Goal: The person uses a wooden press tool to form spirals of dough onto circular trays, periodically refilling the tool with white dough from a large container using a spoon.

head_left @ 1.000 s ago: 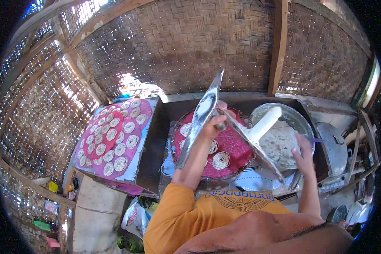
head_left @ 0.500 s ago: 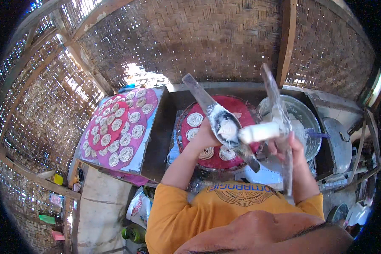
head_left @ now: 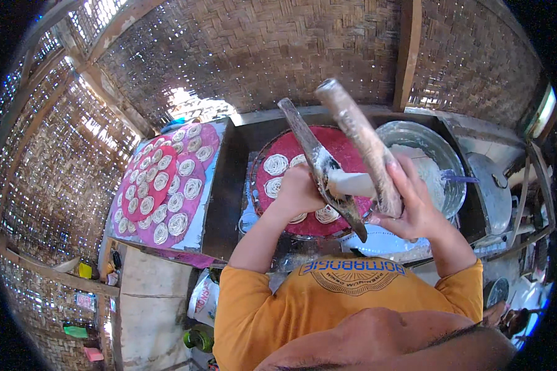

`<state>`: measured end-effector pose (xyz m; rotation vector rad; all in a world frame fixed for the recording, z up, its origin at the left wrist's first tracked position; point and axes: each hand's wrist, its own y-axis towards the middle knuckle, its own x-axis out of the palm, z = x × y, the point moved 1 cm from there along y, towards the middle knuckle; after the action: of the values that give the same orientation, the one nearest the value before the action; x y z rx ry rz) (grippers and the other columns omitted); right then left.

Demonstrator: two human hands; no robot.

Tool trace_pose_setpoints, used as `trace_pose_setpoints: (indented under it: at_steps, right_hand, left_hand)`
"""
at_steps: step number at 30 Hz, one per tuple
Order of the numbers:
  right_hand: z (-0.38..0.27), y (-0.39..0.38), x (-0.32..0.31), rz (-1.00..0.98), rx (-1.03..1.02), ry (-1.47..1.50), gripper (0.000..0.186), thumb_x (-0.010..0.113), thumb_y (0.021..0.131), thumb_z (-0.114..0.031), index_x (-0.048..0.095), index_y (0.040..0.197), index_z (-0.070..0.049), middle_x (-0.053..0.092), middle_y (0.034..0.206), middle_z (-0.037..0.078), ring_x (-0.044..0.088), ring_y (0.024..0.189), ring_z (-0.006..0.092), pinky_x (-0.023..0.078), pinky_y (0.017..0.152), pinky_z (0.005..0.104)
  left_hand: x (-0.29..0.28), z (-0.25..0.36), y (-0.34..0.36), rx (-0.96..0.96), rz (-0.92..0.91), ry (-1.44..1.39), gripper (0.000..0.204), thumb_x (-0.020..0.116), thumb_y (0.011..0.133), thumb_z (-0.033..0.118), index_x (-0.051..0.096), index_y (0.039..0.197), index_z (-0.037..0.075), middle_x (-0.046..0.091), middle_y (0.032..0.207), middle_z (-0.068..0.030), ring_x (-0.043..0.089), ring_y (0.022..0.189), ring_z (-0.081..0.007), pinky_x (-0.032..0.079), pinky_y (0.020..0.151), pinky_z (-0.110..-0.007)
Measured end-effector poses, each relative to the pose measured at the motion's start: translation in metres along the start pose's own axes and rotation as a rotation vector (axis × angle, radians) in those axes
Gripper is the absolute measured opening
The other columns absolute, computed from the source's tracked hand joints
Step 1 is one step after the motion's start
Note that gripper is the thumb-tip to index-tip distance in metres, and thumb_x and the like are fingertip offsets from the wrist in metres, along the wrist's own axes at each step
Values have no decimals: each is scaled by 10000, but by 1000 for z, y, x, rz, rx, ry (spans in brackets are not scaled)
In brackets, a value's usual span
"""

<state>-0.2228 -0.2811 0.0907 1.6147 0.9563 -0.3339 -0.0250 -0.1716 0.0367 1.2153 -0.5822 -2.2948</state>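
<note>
A two-part wooden dough press is between my hands above a round red mat [head_left: 346, 144]. My left hand [head_left: 298, 195] is wrapped round the middle of its lower half [head_left: 309, 145], a dark, flour-dusted wooden piece held slanting. In my right hand [head_left: 413, 201] is the plunger [head_left: 360, 136], gripped by its thick wooden handle. Its white cylinder [head_left: 353, 184] points left, with its tip at the opening of the lower half. How deep it sits inside is hidden. Several noodle swirls [head_left: 276, 164] lie on the mat under my left hand.
On the left, a table carries pink and red round sheets [head_left: 190, 170] with many noodle swirls. A large metal bowl [head_left: 457, 154] of white dough or flour, with a purple handle [head_left: 461, 179] in it, stands at right. Beyond it is a lidded metal pot [head_left: 490, 185]. A woven wall rises behind.
The plunger's cylinder has come left from beside the lower half into its opening, covering the white dough seen there. The plunger's handle has tilted, and my right hand now wraps it.
</note>
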Motion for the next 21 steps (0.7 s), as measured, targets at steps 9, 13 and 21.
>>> trace_pose_setpoints:
  at_steps: [9, 13, 21]
  right_hand:
    - [-8, -8, 19, -57, 57, 44, 822, 734, 582, -257, 295, 1272, -182, 329, 1167, 235, 487, 934, 426, 468, 719, 434]
    - [-2, -6, 37, -36, 106, 69, 820, 717, 603, -265, 276, 1284, -149, 336, 1157, 228, 483, 943, 409, 459, 738, 432]
    - [50, 16, 56, -217, 428, 763, 831, 597, 703, -435, 183, 1326, -72, 339, 1220, 200, 439, 1050, 344, 359, 869, 385]
  left_hand:
    - [9, 7, -14, -61, -175, 2, 645, 780, 500, 302, 514, 1049, 93, 578, 988, -73, 557, 930, -209, 428, 824, -303]
    - [11, 15, -10, -151, -239, 229, 587, 754, 530, 305, 523, 1027, 94, 585, 966, -75, 561, 922, -207, 431, 814, -317]
    - [-6, -102, -121, -395, 219, -618, 500, 586, 707, 354, 475, 1106, 74, 544, 976, -86, 506, 956, -224, 415, 830, -374]
